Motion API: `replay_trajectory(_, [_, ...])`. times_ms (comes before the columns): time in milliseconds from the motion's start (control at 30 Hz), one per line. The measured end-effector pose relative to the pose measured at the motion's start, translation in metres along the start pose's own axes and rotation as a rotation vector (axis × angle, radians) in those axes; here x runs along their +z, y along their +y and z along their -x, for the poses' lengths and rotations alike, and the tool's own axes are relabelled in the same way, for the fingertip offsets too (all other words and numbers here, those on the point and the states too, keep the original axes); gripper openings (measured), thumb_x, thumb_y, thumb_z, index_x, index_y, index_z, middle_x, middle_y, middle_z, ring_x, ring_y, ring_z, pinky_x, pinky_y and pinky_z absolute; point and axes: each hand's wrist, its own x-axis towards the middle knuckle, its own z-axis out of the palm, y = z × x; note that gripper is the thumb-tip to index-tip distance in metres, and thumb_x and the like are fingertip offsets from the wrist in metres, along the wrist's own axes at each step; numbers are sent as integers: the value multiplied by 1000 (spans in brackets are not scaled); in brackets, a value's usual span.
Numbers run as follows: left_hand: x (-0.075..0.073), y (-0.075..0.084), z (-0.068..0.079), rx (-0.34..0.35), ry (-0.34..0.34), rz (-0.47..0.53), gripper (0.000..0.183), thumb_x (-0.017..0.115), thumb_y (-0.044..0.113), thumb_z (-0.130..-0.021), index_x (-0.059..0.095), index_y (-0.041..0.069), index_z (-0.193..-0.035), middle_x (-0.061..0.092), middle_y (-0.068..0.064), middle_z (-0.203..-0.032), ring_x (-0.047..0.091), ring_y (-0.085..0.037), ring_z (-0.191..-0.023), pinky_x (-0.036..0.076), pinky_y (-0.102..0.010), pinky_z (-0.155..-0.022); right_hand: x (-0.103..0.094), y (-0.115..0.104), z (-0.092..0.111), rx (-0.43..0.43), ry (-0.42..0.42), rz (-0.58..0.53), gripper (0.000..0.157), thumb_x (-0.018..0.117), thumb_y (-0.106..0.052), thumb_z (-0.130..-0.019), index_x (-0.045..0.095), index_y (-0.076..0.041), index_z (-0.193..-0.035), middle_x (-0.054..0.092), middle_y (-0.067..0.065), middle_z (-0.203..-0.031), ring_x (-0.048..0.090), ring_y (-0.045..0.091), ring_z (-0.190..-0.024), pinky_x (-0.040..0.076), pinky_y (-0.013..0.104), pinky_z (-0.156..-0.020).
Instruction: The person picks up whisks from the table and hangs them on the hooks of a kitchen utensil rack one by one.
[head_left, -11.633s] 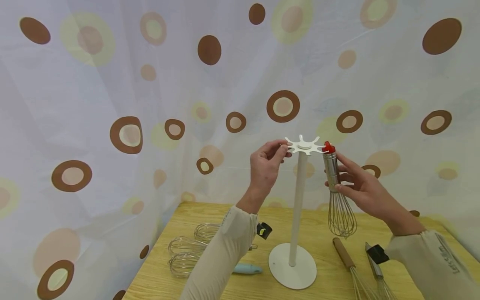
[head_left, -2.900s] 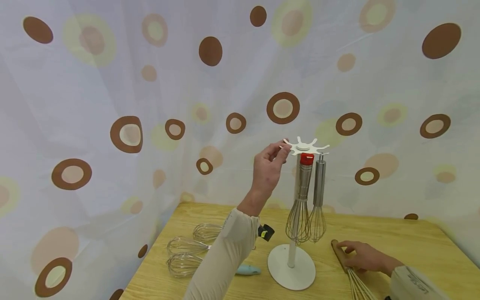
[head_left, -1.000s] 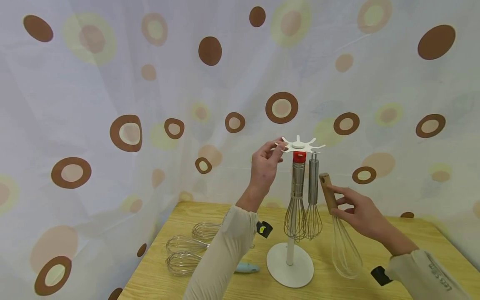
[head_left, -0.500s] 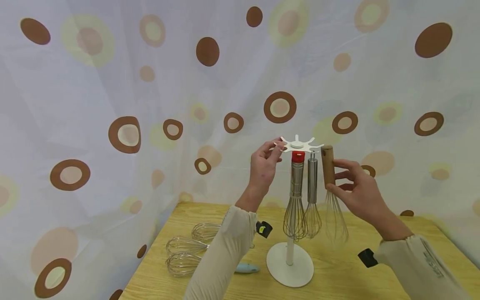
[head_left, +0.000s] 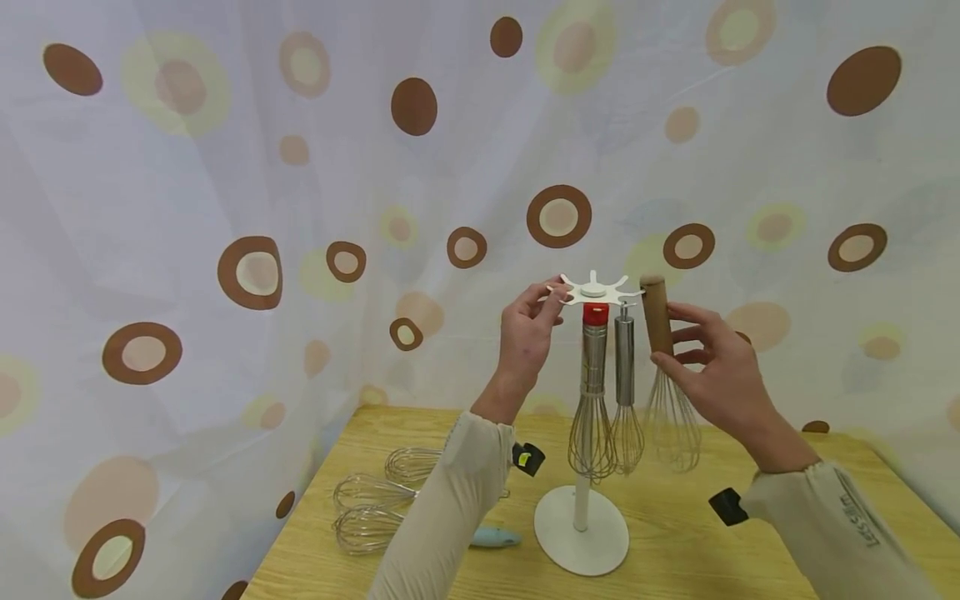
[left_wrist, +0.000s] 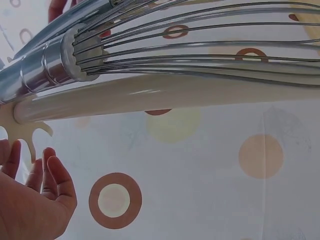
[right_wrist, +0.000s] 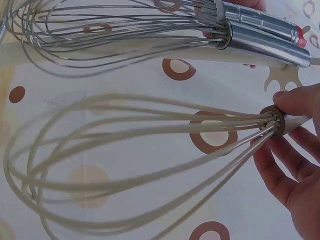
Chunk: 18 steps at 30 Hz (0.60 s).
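My left hand pinches one arm of the star-shaped white holder at the top of a post. With its thumb and fingers, my right hand grips the wooden handle of a whisk; the handle's top is level with the holder's right side. Whether it touches the holder, I cannot tell. Pale wire loops of this whisk fill the right wrist view. From the holder hang a red-topped metal whisk and a slimmer metal-handled whisk. Fingers of the left hand curl beside the holder in the left wrist view.
The holder's round white base stands on a wooden table. Several whisks lie at the left, partly behind the left sleeve, and a light-blue handle shows there. A dotted curtain surrounds the table.
The red-topped and slim whisks now hang from the holder. My right hand has lifted the wooden-handled whisk from the table to the holder's right edge. My left hand keeps its hold.
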Motion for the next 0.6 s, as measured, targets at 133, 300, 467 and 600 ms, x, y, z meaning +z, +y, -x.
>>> replay_trajectory(133, [0, -1, 0, 0, -2, -1, 24, 56, 16, -96, 67, -2, -108, 61, -7, -125, 63, -17, -96, 50, -25, -79, 1, 0, -1, -12, -17, 30, 72, 74, 14, -72, 48, -7, -136, 57, 15, -120, 52, -4, -90, 45, 7, -71])
replay_trajectory(300, [1, -2, -1, 3, -4, 0, 24, 57, 17, -96, 67, -3, -107, 61, -6, -124, 63, -16, -96, 50, -25, -78, 3, 2, 0, -40, -18, 76, 72, 75, 13, -71, 49, -6, -135, 58, 14, -116, 53, 4, -90, 44, 7, -71])
replay_trajectory(467, [3, -2, -1, 8, 0, 7, 23, 57, 15, -96, 67, -4, -106, 62, -6, -123, 63, -15, -96, 51, -27, -79, 7, 3, 0, -87, 12, 96, 73, 78, 15, -67, 52, -4, -132, 59, 14, -109, 57, 13, -87, 45, 7, -71])
replay_trajectory(600, [4, -1, 0, 7, 3, 9, 24, 57, 16, -96, 67, -3, -106, 63, -5, -122, 63, -20, -98, 51, -28, -79, 13, 4, 1, -103, 23, 83, 74, 78, 16, -66, 51, -3, -132, 59, 15, -106, 58, 18, -86, 45, 8, -72])
